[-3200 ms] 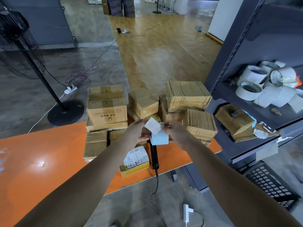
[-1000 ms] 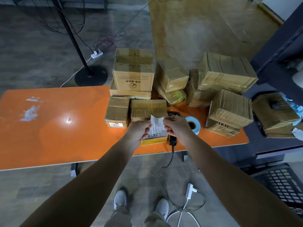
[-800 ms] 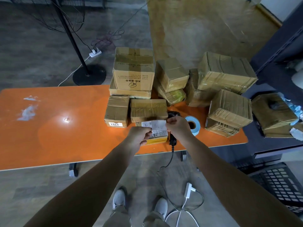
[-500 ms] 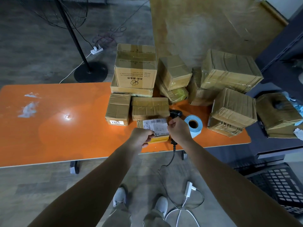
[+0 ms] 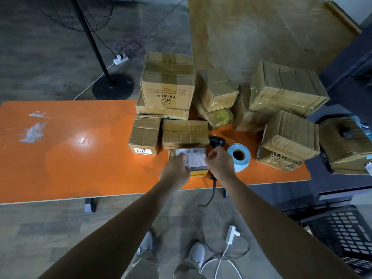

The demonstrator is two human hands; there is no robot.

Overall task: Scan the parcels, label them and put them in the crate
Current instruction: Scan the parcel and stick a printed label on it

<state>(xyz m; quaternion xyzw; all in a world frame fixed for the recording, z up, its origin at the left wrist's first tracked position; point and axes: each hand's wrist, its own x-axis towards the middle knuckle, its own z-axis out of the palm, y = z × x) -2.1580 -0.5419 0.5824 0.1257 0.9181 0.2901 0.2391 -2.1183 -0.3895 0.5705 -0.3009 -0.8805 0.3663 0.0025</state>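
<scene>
Parcels (image 5: 168, 81) on orange table (image 5: 80, 168), grey floor (image 5: 40, 57); label (image 5: 196, 161) pinched.

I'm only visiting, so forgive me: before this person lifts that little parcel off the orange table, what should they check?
1. Label on the small parcel: it lies on top, and the left hand and right hand hold its edges. Ok.
2. Barcode uncovered: it shows just beyond the label. Ok.
3. Label stuck flat: cannot tell.
4. Parcel scanned: cannot tell. The scanner lies on the table beside it.
5. Room in the crate: cannot tell. Only part of it shows, low on the right.
</scene>
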